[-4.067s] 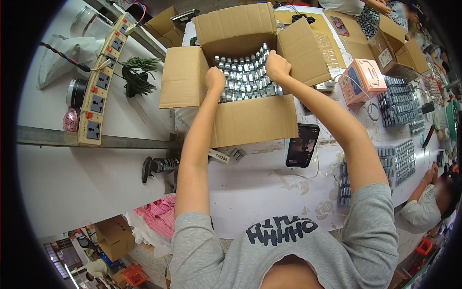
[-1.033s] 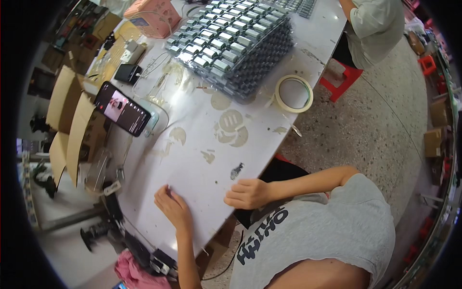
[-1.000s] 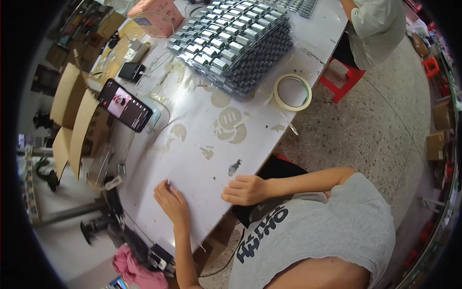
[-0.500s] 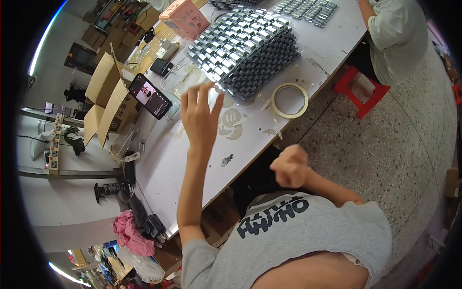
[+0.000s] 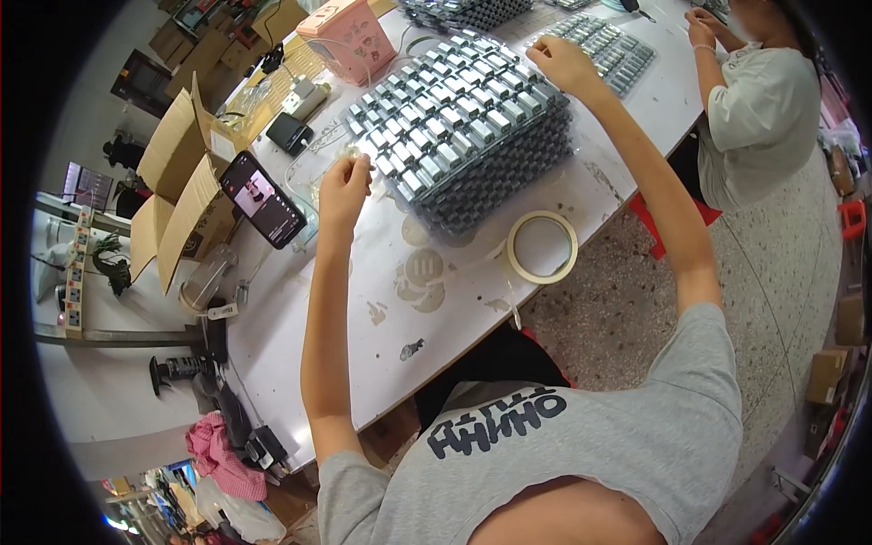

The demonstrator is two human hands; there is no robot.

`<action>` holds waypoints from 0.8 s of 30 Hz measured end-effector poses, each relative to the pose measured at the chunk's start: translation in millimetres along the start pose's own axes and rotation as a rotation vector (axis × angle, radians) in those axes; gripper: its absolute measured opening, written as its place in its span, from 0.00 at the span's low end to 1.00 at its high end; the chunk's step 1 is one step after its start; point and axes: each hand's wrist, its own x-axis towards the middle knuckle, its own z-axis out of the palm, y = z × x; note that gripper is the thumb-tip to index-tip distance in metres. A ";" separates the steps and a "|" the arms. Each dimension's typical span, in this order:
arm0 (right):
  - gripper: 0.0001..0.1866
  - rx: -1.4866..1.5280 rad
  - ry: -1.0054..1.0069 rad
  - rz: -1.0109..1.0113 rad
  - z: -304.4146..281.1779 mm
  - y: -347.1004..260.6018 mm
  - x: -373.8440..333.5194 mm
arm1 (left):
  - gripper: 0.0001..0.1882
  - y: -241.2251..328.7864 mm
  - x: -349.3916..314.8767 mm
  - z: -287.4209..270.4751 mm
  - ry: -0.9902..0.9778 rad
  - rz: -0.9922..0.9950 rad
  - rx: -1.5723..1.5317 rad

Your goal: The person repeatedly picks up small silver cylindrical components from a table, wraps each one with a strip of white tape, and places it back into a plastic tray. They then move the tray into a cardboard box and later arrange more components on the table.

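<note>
In front of me on the table is a tall stack of clear plastic trays [image 5: 495,177], its top tray [image 5: 454,113] filled with rows of small shiny metal-and-dark parts. My left hand [image 5: 343,193] is closed, with thumb and fingers pinched at the left rim of the top tray. Across the stack, my right hand [image 5: 565,65] reaches to the far right corner, its fingers curled closed at the rim there. The clear rim is hard to make out between the fingertips of either hand.
A roll of tape [image 5: 542,247] lies at the table's front edge. Left of the stack are a phone [image 5: 263,200], an open cardboard box [image 5: 195,213] and a black charger [image 5: 291,133]. Behind are a pink bin [image 5: 347,44] and more trays [image 5: 610,54]. A co-worker [image 5: 763,109] sits at right.
My left hand has gone from raised and spread to closed at the tray's left rim. My right hand has swung from near my body to the stack's far right corner. My view has shifted.
</note>
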 end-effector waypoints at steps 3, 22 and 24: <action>0.15 0.073 -0.067 0.026 4.8 0.7 9.2 | 0.16 1.6 -2.4 -2.4 0.154 0.144 0.277; 0.10 0.415 -0.268 -0.053 4.6 8.7 33.8 | 0.07 18.3 10.1 8.3 0.022 -0.075 -0.238; 0.09 0.457 -0.303 -0.012 0.2 4.2 34.8 | 0.08 16.4 13.0 6.2 0.020 -0.051 -0.280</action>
